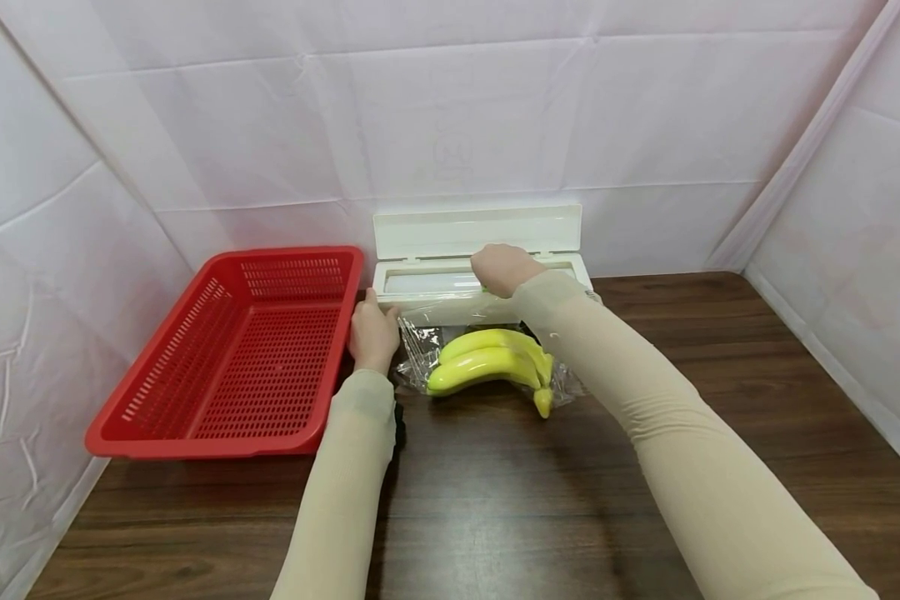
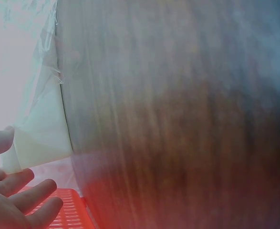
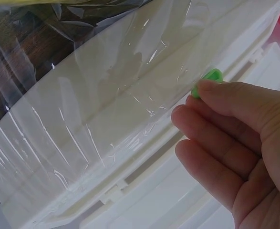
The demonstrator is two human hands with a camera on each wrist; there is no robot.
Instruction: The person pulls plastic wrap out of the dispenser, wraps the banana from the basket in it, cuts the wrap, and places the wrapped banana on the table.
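A white cling film dispenser [image 1: 461, 310] stands at the back of the table, its lid [image 1: 480, 233] tipped up behind it. Between thumb and index finger, my right hand [image 3: 235, 129] pinches a small green slide cutter [image 3: 213, 76] on the dispenser's edge. Clear cling film [image 3: 125, 81] stretches from the dispenser toward me. Yellow bananas [image 1: 487, 367] lie in front, with film around them. My left hand [image 1: 373, 335] holds the dispenser's left end, thumb and index finger at its corner; the other fingers spread away from it in the left wrist view.
A red plastic basket [image 1: 318, 417] with slotted walls stands on the left, close beside my left hand. White sheeting [image 1: 450, 125] hangs behind the dispenser and along both sides. Dark wooden tabletop [image 1: 480, 500] extends in front of the bananas and to the right.
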